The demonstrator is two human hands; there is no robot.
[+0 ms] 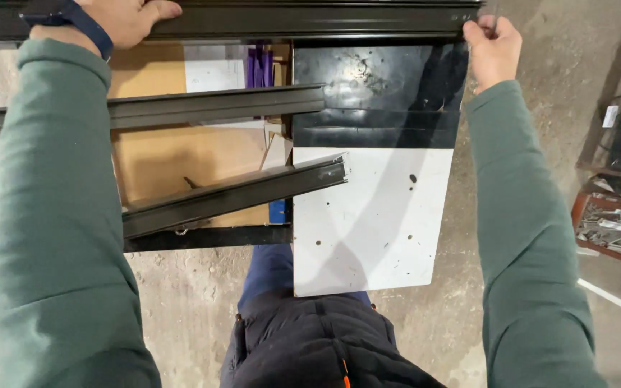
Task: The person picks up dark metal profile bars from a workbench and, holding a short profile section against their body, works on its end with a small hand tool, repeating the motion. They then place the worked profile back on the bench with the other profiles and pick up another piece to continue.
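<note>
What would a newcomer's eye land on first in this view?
Probably the two green-sleeved arms reaching up, with the left hand and right hand gripping a long dark metal profile along the top. Below it lie a black-and-white panel and two more dark profiles slanting over cardboard.

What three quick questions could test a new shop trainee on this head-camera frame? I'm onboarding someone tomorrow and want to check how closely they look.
1. True or false: both hands are on the long dark metal profile at the top of the view.
2. How many other dark profiles lie slanted across the stand below it: A) one, B) two, C) four?
3. Which wrist wears a dark blue band?

Key
1. True: the left hand lies over the profile, and the right hand is at its end.
2. B: an upper profile and a lower profile, beside the black-and-white panel.
3. The left: wristband.
</note>
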